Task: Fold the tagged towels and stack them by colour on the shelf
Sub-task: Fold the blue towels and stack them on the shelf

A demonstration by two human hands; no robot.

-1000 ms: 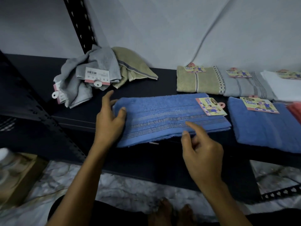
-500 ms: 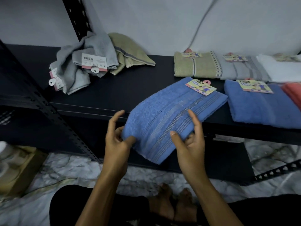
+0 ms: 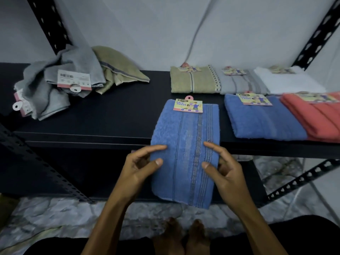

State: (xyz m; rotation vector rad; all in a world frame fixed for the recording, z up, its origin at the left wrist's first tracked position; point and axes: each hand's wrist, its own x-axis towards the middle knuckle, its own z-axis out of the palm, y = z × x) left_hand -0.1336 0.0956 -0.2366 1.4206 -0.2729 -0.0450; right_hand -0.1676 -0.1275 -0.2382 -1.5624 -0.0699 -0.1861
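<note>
— What are the hands doing?
— I've got both on the blue towel (image 3: 185,144): left hand (image 3: 141,166) pinches its left edge, right hand (image 3: 223,167) its right.
— And the towel?
— Folded, half over the shelf's (image 3: 110,115) front edge, tag (image 3: 188,105) at the far end.

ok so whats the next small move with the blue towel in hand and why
Probably carry the held blue towel right and lay it on the folded blue towel. Left hand and right hand pinch its sides, it looks fully folded, and it overhangs the shelf edge.
</note>
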